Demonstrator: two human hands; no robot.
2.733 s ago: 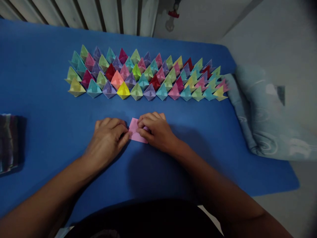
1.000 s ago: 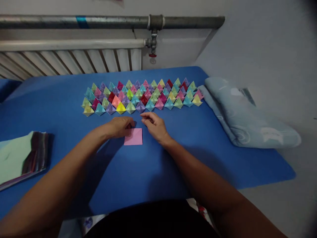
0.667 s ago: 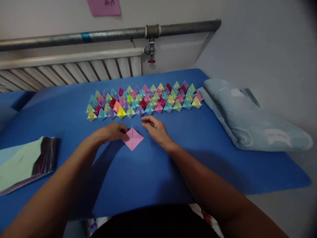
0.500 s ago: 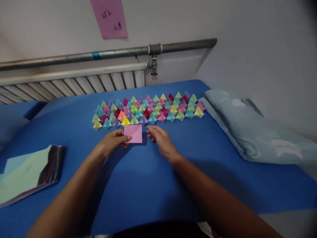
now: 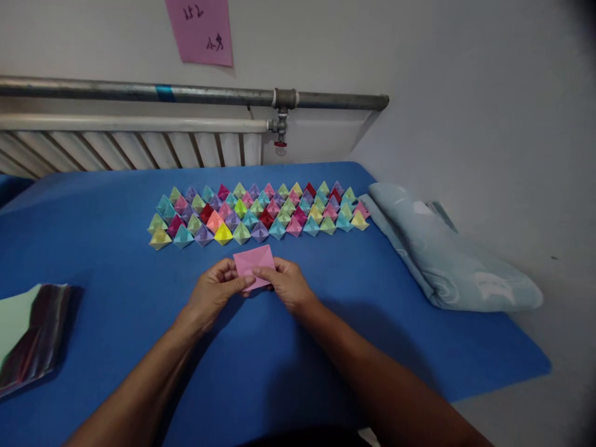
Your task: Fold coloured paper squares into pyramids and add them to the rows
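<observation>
A square of folded pink paper (image 5: 255, 258) with crease lines is held up between both hands, above the blue surface (image 5: 223, 347). My left hand (image 5: 222, 284) pinches its lower left side, thumb on the front face. On the right side my right hand (image 5: 286, 279) grips it too, its thumb lying across the front; the fingers behind the paper are mostly hidden. Just beyond the hands stand rows of small folded paper boats (image 5: 259, 231) in many colours, packed close together.
At the left edge lies a thick stack of coloured paper (image 5: 35, 329). A folded pale blue blanket (image 5: 447, 261) rests on the right against the wall. Behind are a white radiator (image 5: 153, 149), a metal pipe (image 5: 209, 95) and a pink note (image 5: 200, 31) on the wall.
My right hand, earlier apart from the pink paper, now grips its right side. The paper is tilted differently. The view has turned slightly to the right.
</observation>
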